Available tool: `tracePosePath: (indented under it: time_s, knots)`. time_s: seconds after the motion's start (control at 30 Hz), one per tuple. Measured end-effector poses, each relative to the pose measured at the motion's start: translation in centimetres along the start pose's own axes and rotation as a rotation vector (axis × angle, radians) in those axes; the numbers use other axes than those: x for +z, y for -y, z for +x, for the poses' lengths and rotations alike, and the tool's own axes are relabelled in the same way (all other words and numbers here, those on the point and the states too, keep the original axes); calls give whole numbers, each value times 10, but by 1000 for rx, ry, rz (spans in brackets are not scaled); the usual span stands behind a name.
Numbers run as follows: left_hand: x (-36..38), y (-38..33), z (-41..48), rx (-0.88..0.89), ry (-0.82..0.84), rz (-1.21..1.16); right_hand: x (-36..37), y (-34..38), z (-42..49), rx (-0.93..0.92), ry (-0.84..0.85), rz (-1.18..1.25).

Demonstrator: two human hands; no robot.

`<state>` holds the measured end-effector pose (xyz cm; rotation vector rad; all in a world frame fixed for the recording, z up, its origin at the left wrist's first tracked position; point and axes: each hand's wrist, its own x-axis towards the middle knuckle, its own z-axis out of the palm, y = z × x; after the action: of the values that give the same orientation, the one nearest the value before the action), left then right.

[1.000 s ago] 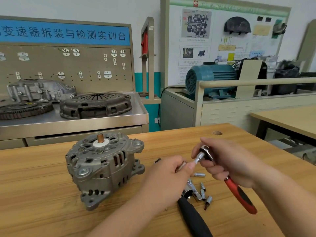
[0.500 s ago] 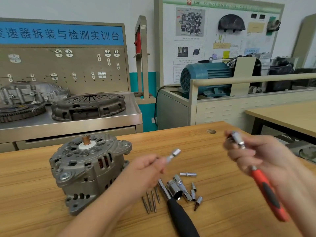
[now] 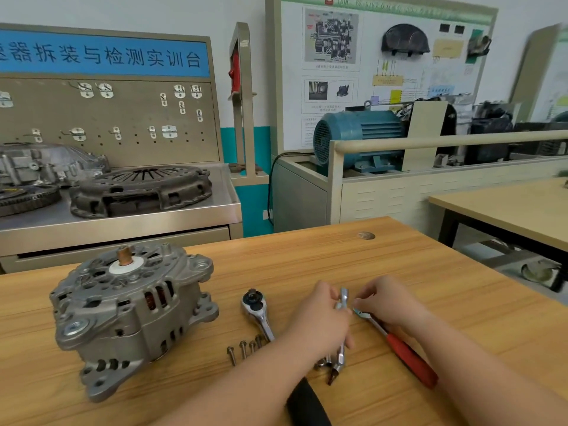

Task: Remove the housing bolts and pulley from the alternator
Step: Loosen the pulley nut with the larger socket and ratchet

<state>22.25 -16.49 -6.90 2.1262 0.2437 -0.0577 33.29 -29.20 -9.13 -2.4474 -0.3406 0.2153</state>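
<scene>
Wooden bench (image 3: 307,259). Alternator (image 3: 132,315) standing at left, copper shaft end up. Four bolts (image 3: 242,347) lying in a row just right of it, beside black-handled ratchet (image 3: 259,315). Left hand (image 3: 319,318) curled round upright silver socket piece (image 3: 343,298). Right hand (image 3: 387,302) pinching head end of red-handled ratchet (image 3: 405,355), handle resting on bench.

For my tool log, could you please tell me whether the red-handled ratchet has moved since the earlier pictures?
Yes. The red-handled ratchet dropped from level with the table hole to well below it, nearer the person.
</scene>
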Motion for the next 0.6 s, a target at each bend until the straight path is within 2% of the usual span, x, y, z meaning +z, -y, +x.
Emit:
tracePosePath:
  time_s: [0.1,0.2,0.33,0.47,0.6]
  knots:
    - [22,-3,14,8,60,201,3,-3,4,-20,-48,-30]
    - [37,-8,21,18,36,419,3,-8,5,-31,-65,9]
    - [45,-18,23,44,59,543,4,-11,5,-41,-67,33]
    - [38,-25,26,107,-5,708,4,-14,6,-56,-49,22]
    - [36,-20,30,83,21,857,4,-15,5,-86,-72,-43]
